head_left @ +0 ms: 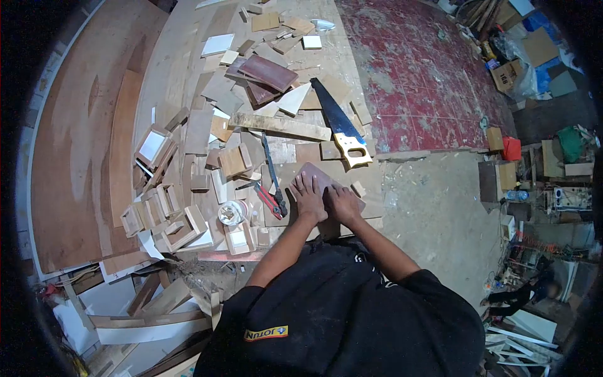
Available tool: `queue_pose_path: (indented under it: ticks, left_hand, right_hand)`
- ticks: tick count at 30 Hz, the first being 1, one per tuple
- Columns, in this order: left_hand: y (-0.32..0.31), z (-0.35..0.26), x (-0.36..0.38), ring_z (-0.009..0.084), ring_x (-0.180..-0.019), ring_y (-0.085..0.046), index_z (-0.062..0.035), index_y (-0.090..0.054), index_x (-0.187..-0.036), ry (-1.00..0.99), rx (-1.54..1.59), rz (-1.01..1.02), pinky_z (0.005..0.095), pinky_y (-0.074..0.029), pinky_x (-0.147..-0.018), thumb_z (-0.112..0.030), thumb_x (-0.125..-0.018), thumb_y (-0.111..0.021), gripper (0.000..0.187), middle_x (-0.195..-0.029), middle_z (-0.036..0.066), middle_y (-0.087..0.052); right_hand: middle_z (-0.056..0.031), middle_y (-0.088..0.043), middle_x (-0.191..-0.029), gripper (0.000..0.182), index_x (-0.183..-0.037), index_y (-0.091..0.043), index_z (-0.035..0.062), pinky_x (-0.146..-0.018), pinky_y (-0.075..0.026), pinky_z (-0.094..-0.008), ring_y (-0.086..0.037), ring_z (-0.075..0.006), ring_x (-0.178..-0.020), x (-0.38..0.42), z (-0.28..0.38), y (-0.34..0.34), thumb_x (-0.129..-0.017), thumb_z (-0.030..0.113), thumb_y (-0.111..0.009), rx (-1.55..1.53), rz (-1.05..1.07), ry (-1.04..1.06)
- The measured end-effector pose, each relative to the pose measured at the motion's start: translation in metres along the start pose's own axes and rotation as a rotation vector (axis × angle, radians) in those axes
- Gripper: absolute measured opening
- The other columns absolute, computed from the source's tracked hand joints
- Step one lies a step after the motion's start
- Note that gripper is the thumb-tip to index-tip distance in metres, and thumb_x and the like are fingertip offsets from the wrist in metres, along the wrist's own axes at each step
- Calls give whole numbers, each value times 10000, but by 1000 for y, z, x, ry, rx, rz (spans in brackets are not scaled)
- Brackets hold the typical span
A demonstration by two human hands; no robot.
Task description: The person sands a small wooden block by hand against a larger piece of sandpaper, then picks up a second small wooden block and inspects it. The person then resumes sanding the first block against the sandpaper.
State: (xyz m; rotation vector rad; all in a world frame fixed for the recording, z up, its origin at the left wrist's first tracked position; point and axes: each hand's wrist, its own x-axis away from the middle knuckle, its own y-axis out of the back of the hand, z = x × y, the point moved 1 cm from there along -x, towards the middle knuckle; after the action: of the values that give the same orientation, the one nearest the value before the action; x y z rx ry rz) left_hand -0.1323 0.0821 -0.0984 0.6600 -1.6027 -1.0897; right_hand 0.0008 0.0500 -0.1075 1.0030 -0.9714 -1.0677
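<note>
A reddish-brown wooden board [313,170] lies flat on the workbench in front of me. My left hand [308,200] rests on it with the fingers spread. Beside it, my right hand [343,205] lies on the board's right part, fingers stretched out. To the left of my left hand are a red-handled tool [269,201] and a long dark metal bar [268,160]. Beyond the board lies a handsaw [336,122] with a light wooden handle. A small wood block [358,188] sits just past my right hand.
A round white container [232,213] stands among small wooden frames [166,201] at the left. Wood offcuts [270,72] and a long strip [279,125] cover the far bench. Large sheets [81,138] lie farther left. A person [524,294] is at the lower right.
</note>
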Motion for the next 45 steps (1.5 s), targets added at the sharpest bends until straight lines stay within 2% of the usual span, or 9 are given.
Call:
queue_pose_path:
  ticks: [20, 24, 26, 30, 32, 33, 42, 44, 45]
  left_hand:
    - [-1, 1, 1, 544, -1421, 48, 20, -50, -1521, -37, 151, -4, 702, 20, -1094, -548, -635, -744, 1261, -1544, 357, 41]
    - [0, 1, -3, 567, -1403, 76, 11, -112, -1520, -16, -8, 166, 698, 46, -1091, -582, -653, -712, 1209, -1527, 378, 69]
    - [-13, 4, -1, 581, -1390, 90, -4, -193, -1511, -27, 29, -35, 710, 57, -1079, -615, -682, -663, 1132, -1517, 385, 70]
    - [-35, 11, -8, 564, -1401, 96, -21, -141, -1527, -143, 158, -6, 725, 63, -1067, -601, -737, -565, 1068, -1519, 380, 72]
    - [-101, 10, -40, 541, -1416, 121, -7, -43, -1528, -5, -190, -387, 709, 82, -1079, -600, -767, -578, 1102, -1554, 330, 82]
    - [-55, 9, -25, 534, -1419, 117, -8, -29, -1529, -38, 99, -56, 702, 77, -1085, -656, -711, -628, 1203, -1553, 331, 92]
    - [1, 6, -19, 558, -1410, 101, -10, -115, -1526, -49, -59, 123, 713, 76, -1076, -684, -673, -673, 1222, -1561, 324, 18]
    - [28, 8, -23, 520, -1419, -139, -21, -238, -1502, -113, 195, 212, 652, -96, -1127, -597, -739, -670, 1050, -1524, 314, -226]
    - [34, 12, -32, 439, -1322, -415, -26, -392, -1437, -256, 516, 116, 526, -324, -1094, -405, -857, -619, 729, -1395, 292, -455]
  right_hand:
    - [-217, -574, -1221, 447, -1225, -537, 10, -913, -480, -438, -568, -392, -1088, -86, -33, 17, -799, 123, -612, -18, -167, -89]
    - [-200, -554, -1261, 588, -1331, -486, 22, -971, -463, -390, -565, -345, -1125, -90, -16, 70, -780, 72, -685, -589, -325, -112]
    - [-136, -500, -1309, 727, -1428, -404, 75, -888, -502, -317, -573, -212, -1082, -78, -12, 68, -783, 25, -735, -1049, -334, -94]
    - [-80, -493, -1284, 734, -1428, -406, 85, -870, -501, -294, -569, -169, -1055, -47, -4, 88, -773, -32, -714, -1247, -381, -60]
    - [-66, -490, -1273, 726, -1416, -415, 88, -875, -496, -288, -567, -163, -1047, -36, -7, 95, -766, -53, -706, -1272, -390, -14]
    - [-62, -493, -1266, 713, -1399, -420, 87, -882, -495, -288, -569, -165, -1047, -31, -9, 94, -760, -73, -692, -1413, -356, -12]
    - [-80, -515, -1259, 678, -1331, -435, 78, -942, -490, -317, -527, -165, -1153, -15, -20, 109, -728, -81, -703, -1515, -447, -29]
    - [-67, -537, -1208, 671, -1333, -441, 77, -895, -500, -300, -555, -149, -1083, -12, -23, 106, -735, -47, -719, -1441, -494, -51]
    - [-75, -534, -1211, 693, -1351, -431, 88, -868, -500, -308, -569, -158, -1039, -10, -23, 108, -734, -71, -703, -1398, -455, -87]
